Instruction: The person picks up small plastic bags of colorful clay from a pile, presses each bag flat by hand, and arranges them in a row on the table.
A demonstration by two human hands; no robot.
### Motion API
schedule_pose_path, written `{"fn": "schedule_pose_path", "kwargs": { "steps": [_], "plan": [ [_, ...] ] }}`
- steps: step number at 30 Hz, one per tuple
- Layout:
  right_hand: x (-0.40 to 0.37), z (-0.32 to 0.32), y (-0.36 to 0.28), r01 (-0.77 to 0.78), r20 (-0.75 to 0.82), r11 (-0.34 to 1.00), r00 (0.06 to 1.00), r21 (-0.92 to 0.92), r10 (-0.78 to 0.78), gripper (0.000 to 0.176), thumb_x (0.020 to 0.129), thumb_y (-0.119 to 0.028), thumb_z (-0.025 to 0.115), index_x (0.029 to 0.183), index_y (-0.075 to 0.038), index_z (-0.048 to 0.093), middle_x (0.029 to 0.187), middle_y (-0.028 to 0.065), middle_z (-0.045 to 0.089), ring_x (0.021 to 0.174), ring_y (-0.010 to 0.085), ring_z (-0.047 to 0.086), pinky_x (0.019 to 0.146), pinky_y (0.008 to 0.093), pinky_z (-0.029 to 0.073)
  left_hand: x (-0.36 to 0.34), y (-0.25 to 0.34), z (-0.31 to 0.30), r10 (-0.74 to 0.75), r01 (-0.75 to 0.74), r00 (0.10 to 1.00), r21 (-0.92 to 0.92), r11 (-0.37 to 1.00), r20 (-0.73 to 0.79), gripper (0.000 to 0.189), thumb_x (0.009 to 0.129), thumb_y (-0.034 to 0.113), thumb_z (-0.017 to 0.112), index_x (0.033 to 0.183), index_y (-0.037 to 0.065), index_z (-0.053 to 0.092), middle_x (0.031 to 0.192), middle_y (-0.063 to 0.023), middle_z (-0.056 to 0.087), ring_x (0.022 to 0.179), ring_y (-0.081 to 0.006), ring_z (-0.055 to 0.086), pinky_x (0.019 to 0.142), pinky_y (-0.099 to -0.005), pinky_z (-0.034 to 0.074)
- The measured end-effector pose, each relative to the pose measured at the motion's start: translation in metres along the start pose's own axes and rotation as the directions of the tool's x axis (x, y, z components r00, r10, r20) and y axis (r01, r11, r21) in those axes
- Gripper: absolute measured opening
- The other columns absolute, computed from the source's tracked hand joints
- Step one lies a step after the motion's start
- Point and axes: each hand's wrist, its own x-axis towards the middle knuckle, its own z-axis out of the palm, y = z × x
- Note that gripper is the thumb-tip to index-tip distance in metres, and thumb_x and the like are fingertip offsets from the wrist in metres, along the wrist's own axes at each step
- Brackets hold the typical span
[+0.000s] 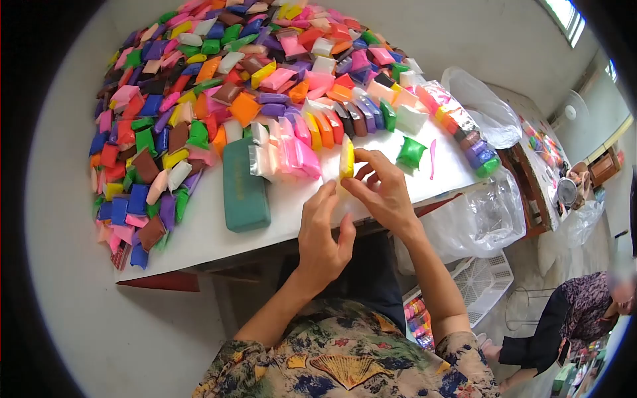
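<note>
My right hand (383, 191) pinches a small yellow clay packet (347, 158) between thumb and fingers, holding it upright over the front of the white table. My left hand (324, 229) is just below and to the left of that packet, thumb apart from the fingers, with nothing in it. Ahead of both hands stands a row of packets in pink (298, 156), orange, black, brown, purple and green. A single green packet (411, 152) lies right of my right hand, with a pink plastic tool (432, 159) beside it.
A big heap of coloured packets (199, 86) covers the table's back and left. A green case (244, 186) lies near the front edge. At right are a filled clear bag (464, 129), loose plastic (474, 222) and a white crate (484, 285). Another person (577, 318) sits lower right.
</note>
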Motion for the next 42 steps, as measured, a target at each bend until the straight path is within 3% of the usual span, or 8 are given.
{"fn": "schedule_pose_path", "kwargs": {
  "steps": [12, 24, 27, 30, 33, 36, 38, 42],
  "plan": [
    [0.036, 0.029, 0.012, 0.122, 0.135, 0.955, 0.987, -0.269, -0.088, 0.046, 0.084, -0.011, 0.073, 0.127, 0.0, 0.062, 0.115, 0.0135, 0.066, 0.09, 0.0226, 0.067, 0.072, 0.0315, 0.054, -0.022, 0.003, -0.048, -0.065, 0.061, 0.99, 0.038, 0.997, 0.123, 0.032, 0.085, -0.01, 0.06, 0.116, -0.003, 0.055, 0.126, -0.0255, 0.06, 0.106, -0.0363, 0.063, 0.094, -0.0405, 0.052],
    [0.024, 0.031, 0.012, 0.083, 0.037, 0.985, 0.996, -0.149, -0.078, 0.041, 0.082, -0.006, 0.072, 0.121, 0.0, 0.059, 0.111, 0.0163, 0.063, 0.093, 0.0287, 0.065, 0.081, 0.0362, 0.054, 0.004, 0.018, -0.087, -0.05, 0.048, 0.989, 0.022, 0.999, 0.137, 0.029, 0.085, -0.012, 0.056, 0.113, -0.004, 0.058, 0.117, -0.0226, 0.064, 0.096, -0.0276, 0.066, 0.087, -0.0352, 0.054],
    [0.015, 0.026, 0.01, 0.087, -0.04, 0.983, 0.995, -0.159, -0.095, 0.038, 0.082, -0.003, 0.071, 0.118, 0.001, 0.061, 0.111, 0.0159, 0.064, 0.089, 0.0265, 0.067, 0.077, 0.035, 0.056, 0.023, 0.033, -0.099, -0.177, 0.194, 0.977, -0.157, 0.968, 0.116, 0.029, 0.084, -0.013, 0.059, 0.112, -0.004, 0.061, 0.106, -0.0192, 0.067, 0.087, -0.024, 0.066, 0.081, -0.0314, 0.053],
    [0.006, 0.017, 0.003, 0.019, -0.107, 0.997, 0.994, -0.072, -0.026, 0.03, 0.084, -0.002, 0.071, 0.113, 0.001, 0.063, 0.104, 0.014, 0.066, 0.082, 0.0217, 0.068, 0.069, 0.0322, 0.055, 0.061, 0.055, -0.12, -0.087, 0.082, 0.996, -0.378, 0.922, 0.004, 0.033, 0.086, -0.014, 0.055, 0.117, -0.005, 0.059, 0.1, -0.018, 0.066, 0.075, -0.0183, 0.06, 0.072, -0.0262, 0.051],
    [-0.004, 0.001, -0.034, 0.102, -0.201, 0.995, 0.975, 0.004, -0.099, 0.021, 0.088, -0.001, 0.069, 0.107, 0.003, 0.064, 0.092, 0.0116, 0.066, 0.074, 0.017, 0.065, 0.063, 0.0283, 0.052, 0.095, 0.094, -0.143, 0.07, -0.127, 0.99, -0.58, 0.805, -0.12, 0.023, 0.089, 0.001, 0.058, 0.111, -0.006, 0.056, 0.093, -0.0139, 0.061, 0.071, -0.0173, 0.054, 0.067, -0.0237, 0.047],
    [-0.022, -0.029, -0.098, 0.337, -0.326, 0.939, 0.897, 0.069, -0.298, 0.014, 0.086, 0.006, 0.066, 0.099, 0.006, 0.062, 0.083, 0.0114, 0.066, 0.07, 0.0185, 0.06, 0.064, 0.0283, 0.047, 0.122, 0.121, -0.137, 0.353, -0.488, 0.873, -0.607, 0.627, -0.337, 0.046, 0.101, 0.035, 0.051, 0.119, -0.008, 0.048, 0.082, -0.0083, 0.053, 0.072, -0.0166, 0.045, 0.065, -0.0245, 0.04],
    [-0.029, -0.057, -0.136, 0.611, -0.335, 0.791, 0.752, 0.032, -0.567, 0.011, 0.091, -0.005, 0.06, 0.099, 0.002, 0.06, 0.083, 0.0103, 0.064, 0.068, 0.0179, 0.056, 0.062, 0.029, 0.045, 0.119, 0.147, -0.169, 0.296, -0.284, 0.952, -0.581, 0.763, -0.076, 0.034, 0.102, 0.027, 0.057, 0.13, 0.008, 0.055, 0.101, -0.0068, 0.063, 0.086, -0.0144, 0.055, 0.078, -0.0286, 0.048],
    [-0.034, -0.071, -0.187, 0.754, -0.353, 0.655, 0.624, 0.041, -0.697, 0.029, 0.101, -0.036, 0.05, 0.097, -0.009, 0.056, 0.079, 0.0031, 0.052, 0.064, 0.012, 0.044, 0.055, 0.0263, 0.037, 0.126, 0.149, -0.165, 0.351, -0.363, 0.926, -0.568, 0.739, -0.136, 0.032, 0.102, 0.026, 0.055, 0.127, 0.006, 0.056, 0.102, -0.0073, 0.063, 0.087, -0.0146, 0.056, 0.078, -0.0288, 0.049]
  ]
}}
